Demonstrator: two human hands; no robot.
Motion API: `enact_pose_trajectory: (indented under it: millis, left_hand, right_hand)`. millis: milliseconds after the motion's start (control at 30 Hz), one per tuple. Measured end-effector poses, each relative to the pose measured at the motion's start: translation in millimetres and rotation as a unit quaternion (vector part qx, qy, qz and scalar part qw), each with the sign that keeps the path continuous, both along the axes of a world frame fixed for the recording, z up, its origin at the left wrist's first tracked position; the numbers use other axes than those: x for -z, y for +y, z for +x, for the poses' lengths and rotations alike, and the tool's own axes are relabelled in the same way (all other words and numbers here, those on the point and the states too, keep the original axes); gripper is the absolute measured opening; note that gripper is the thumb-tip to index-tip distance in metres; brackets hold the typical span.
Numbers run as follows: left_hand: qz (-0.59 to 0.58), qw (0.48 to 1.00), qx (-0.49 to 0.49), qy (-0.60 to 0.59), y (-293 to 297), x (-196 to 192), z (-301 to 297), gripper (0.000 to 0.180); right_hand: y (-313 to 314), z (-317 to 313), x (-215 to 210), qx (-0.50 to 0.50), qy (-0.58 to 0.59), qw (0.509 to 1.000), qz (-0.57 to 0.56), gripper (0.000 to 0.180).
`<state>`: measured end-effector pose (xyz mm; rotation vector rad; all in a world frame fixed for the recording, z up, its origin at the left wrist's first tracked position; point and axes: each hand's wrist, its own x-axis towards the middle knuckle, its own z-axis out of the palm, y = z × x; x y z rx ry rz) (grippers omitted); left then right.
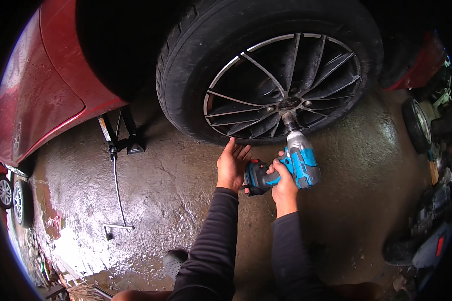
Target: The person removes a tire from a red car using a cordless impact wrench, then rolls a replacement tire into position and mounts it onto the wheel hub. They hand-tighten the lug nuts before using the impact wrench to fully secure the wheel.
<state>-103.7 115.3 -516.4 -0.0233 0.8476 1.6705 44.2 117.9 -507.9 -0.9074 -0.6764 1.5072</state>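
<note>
My right hand (283,188) is wrapped round the grip of a blue and black cordless impact wrench (302,163). The tool lies sideways, and the socket (289,122) at its nose meets the wheel near the hub, over a lug position. Just below the tyre, my left hand (232,163) is beside the tool's battery end, palm turned up and fingers extended. Whether it touches the battery I cannot tell. Above both hands stands the car wheel (289,103), a multi-spoke black and silver rim in a black tyre (186,90).
A red car body (50,95) rises at the left, with a scissor jack (120,133) under its sill. The jack's crank rod (118,190) reaches across the wet concrete floor (150,175). Loose wheels stand at the far left (23,203) and right (417,124).
</note>
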Motion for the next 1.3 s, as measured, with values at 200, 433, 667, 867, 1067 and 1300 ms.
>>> enact_pose_trajectory:
  millis: [200, 433, 667, 867, 1067, 1300]
  left_hand:
    - [-0.01, 1.0, -0.006, 0.012, -7, -3, -1, 0.085]
    - [-0.009, 1.0, -0.002, 0.022, -7, 3, -3, 0.082]
    - [-0.017, 1.0, 0.001, 0.026, -6, 2, -2, 0.081]
    - [-0.006, 1.0, 0.008, 0.025, -8, 7, -4, 0.082]
    - [-0.013, 0.999, 0.011, 0.028, -7, 3, 0, 0.083]
    - [-0.012, 1.0, 0.008, 0.023, -7, 4, 1, 0.083]
  right_hand:
    - [5, -1, 6, 0.009, -0.009, 1.0, 0.022, 0.022]
    - [5, -2, 5, 0.003, -0.019, 0.999, 0.031, 0.022]
    - [10, 13, 14, 0.001, -0.087, 0.995, 0.05, 0.027]
    - [8, 12, 7, 0.001, -0.148, 0.988, 0.051, 0.025]
    - [14, 20, 22, 0.004, -0.174, 0.981, 0.081, 0.024]
    - [16, 30, 24, 0.005, -0.32, 0.941, 0.107, 0.026]
